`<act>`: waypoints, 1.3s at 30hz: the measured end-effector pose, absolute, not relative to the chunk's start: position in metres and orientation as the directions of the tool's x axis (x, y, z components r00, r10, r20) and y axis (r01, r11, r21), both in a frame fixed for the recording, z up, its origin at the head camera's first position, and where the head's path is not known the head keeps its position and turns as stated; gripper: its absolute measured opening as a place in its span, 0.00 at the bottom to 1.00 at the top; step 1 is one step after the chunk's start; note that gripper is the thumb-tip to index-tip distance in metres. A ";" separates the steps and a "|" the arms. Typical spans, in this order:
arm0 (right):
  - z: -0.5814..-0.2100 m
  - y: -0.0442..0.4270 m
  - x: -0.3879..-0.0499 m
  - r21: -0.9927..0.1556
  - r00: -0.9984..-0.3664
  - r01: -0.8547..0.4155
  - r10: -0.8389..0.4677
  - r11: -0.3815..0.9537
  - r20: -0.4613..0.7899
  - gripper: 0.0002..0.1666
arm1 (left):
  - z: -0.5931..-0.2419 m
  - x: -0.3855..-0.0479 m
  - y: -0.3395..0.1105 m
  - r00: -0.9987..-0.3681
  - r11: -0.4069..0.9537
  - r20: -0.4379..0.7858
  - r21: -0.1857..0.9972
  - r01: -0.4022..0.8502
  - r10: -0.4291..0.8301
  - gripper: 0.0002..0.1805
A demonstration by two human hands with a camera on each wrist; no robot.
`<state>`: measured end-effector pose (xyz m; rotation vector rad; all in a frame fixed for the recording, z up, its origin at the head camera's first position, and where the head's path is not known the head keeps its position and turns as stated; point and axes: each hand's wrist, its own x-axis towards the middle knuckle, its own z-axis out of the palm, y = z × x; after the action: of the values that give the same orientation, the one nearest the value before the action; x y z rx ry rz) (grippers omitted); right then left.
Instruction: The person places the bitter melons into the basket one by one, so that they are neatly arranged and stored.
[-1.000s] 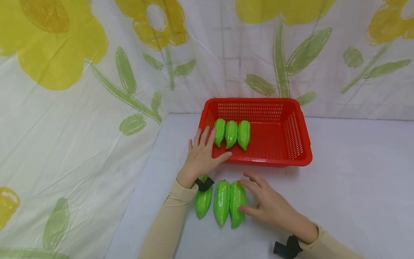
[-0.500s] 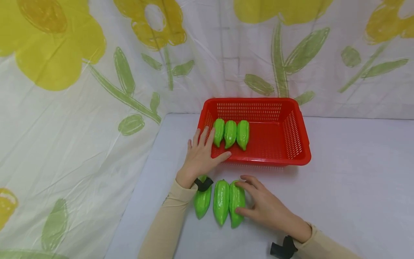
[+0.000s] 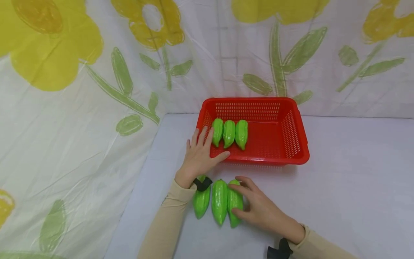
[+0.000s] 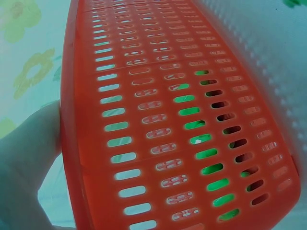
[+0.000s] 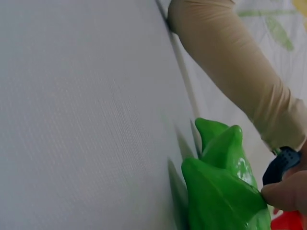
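Observation:
Three glossy green star fruits lie on the table below the basket. My right hand [image 3: 262, 208] curves over the rightmost star fruit [image 3: 235, 199], fingertips at its upper end and thumb lower down. In the right wrist view, the thumb [image 5: 288, 191] touches the nearest star fruit [image 5: 220, 191]. The middle star fruit [image 3: 219, 203] sits against it. Farther left, another star fruit [image 3: 201, 203] is partly hidden under my left wrist. My left hand [image 3: 198, 156], fingers spread, rests on the left front corner of the red basket [image 3: 271, 158].
Inside the basket, three more star fruits [image 3: 229, 133] stand side by side at the left. Green shows through its slotted wall [image 4: 192, 124] in the left wrist view. A flowered curtain [image 3: 200, 54] hangs behind and left of the white table [image 3: 349, 187].
My right hand has moved left and its fingers have closed in over the rightmost star fruit. My left hand stays at the basket corner. The head view has shifted slightly.

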<state>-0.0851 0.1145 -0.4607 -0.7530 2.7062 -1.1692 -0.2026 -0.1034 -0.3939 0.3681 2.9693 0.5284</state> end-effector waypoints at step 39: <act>-0.436 0.118 -0.077 -0.696 -0.878 -0.423 -0.451 0.580 0.158 0.42 | -0.394 -0.203 -0.104 -0.964 0.906 -0.045 0.357 0.228 0.261 0.57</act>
<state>-0.0774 0.1176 -0.4357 -0.7643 2.7605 -1.2001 -0.2026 -0.1039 -0.3941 0.3828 2.9768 0.5400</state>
